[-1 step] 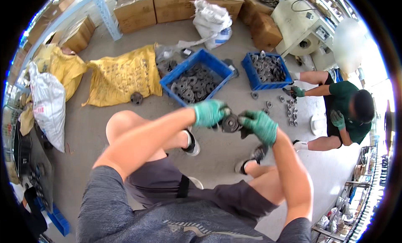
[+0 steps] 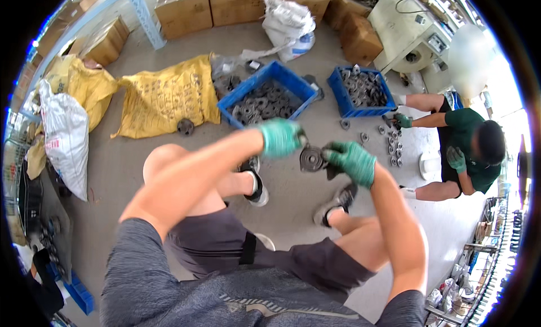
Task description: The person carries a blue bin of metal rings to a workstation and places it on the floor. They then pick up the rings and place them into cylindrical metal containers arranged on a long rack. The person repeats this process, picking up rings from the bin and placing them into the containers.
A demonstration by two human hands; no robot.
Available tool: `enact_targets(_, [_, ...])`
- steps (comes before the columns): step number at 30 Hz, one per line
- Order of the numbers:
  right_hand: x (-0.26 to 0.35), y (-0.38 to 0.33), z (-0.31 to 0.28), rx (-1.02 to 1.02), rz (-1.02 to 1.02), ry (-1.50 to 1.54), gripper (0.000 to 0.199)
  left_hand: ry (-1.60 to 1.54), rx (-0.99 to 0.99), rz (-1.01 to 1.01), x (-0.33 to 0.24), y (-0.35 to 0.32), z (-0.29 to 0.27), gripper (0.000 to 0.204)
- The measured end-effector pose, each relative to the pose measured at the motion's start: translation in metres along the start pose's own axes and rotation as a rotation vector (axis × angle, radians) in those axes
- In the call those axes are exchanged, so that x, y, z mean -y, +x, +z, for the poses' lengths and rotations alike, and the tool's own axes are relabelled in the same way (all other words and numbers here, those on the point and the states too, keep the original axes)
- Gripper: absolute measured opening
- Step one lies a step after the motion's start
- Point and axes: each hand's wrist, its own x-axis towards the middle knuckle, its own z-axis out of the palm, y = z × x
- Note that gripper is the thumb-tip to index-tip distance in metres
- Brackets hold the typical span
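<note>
Both gloved hands up front: left hand (image 2: 280, 137) & right hand (image 2: 352, 162) each grip a round metal disc (image 2: 311, 158) btwn them. Blue bin (image 2: 236, 100) just beyond left hand.

We find bare concrete floor (image 2: 129, 158) open at nine o'clock. At twelve, a blue crate (image 2: 234, 104) of metal discs blocks passage. At two, a co-worker's arm (image 2: 431, 120) and loose discs (image 2: 391, 146) obstruct.
</note>
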Motion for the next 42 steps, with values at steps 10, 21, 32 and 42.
enact_targets(10, [-0.014, 0.229, -0.001, -0.086, 0.206, -0.153, 0.03, -0.458, 0.172, -0.563, 0.205, -0.001, -0.064, 0.052])
enact_targets(21, [-0.038, 0.485, -0.197, -0.367, 0.044, -0.979, 0.066, -1.528, -0.675, -1.185, 0.291, 0.103, 0.173, 0.043])
enact_targets(32, [-0.058, 0.504, -0.198, -0.284, 0.108, -0.572, 0.064, -1.576, -0.963, -1.272, 0.262, 0.087, 0.112, 0.031])
enact_targets(42, [0.227, 0.21, -0.11, 0.042, 0.103, -0.343, 0.051, -1.457, -1.361, -1.213, 0.003, -0.168, -0.118, 0.034])
